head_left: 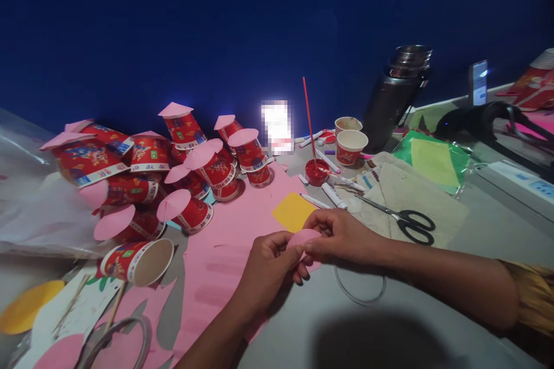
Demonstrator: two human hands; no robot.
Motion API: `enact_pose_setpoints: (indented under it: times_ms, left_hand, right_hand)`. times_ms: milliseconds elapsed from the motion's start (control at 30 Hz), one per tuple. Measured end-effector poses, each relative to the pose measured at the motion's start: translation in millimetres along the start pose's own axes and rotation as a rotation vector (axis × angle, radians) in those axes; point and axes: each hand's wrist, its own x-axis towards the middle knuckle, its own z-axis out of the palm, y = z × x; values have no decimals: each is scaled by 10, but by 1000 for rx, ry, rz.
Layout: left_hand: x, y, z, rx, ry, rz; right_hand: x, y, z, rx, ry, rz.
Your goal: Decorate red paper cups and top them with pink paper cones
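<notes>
Between my hands is a small pink paper disc (pixel 305 237), pinched from both sides. My left hand (pixel 270 259) grips its left and lower edge, with the thumb on top. My right hand (pixel 331 235) pinches its right side between thumb and fingers. Just beyond the fingers lies a yellow paper square (pixel 292 212), on the edge of a large pink sheet (pixel 216 277). Black-handled scissors (pixel 411 225) rest open on a beige cloth (pixel 445 207) beyond my right forearm.
Red paper cups with pink cone tops (pixel 216 167) crowd the left. A cup (pixel 138 262) lies on its side. Markers (pixel 333 196), a red paint pot (pixel 316 173), two upright cups (pixel 351 147) and a dark thermos (pixel 392 104) stand behind. A phone (pixel 479 83) is at right.
</notes>
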Motion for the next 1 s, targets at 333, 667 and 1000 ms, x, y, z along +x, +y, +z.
enact_pose_setpoints:
  times_ms: [333, 667, 1000]
  left_hand:
    - [0, -13, -5, 3, -23, -9]
    - [11, -47, -25, 52, -57, -21]
    - [41, -30, -27, -98, -42, -47]
  right_hand:
    - [14, 38, -3, 3, 8, 44]
    - [14, 26, -23, 29, -23, 66]
    - [-9, 17, -48, 146, -146, 80]
